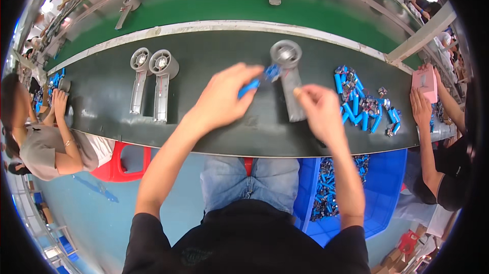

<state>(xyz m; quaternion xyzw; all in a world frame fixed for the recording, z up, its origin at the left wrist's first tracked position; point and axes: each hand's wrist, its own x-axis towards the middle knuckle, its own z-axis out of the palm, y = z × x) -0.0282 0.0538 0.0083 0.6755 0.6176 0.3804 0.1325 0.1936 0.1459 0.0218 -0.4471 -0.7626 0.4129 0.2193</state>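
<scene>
My left hand [227, 92] is closed round a blue cylindrical battery [248, 89], with small blue-and-dark electronics [272, 73] beyond the fingertips. These parts reach toward a grey handheld-fan housing [293, 96], which lies on the dark table with its round head [286, 53] pointing away from me. Over the housing's long handle, my right hand [322, 110] has thumb and forefinger pinched together. What sits between those fingertips is too small to make out.
Two more fan housings [161, 85] lie side by side at left. A pile of blue batteries with wired boards [356, 101] covers the table's right. Below the edge stands a blue bin [379, 192]. Co-workers sit at both sides, the right one holding a pink box [424, 83]. Beyond a rail runs a green belt [214, 9].
</scene>
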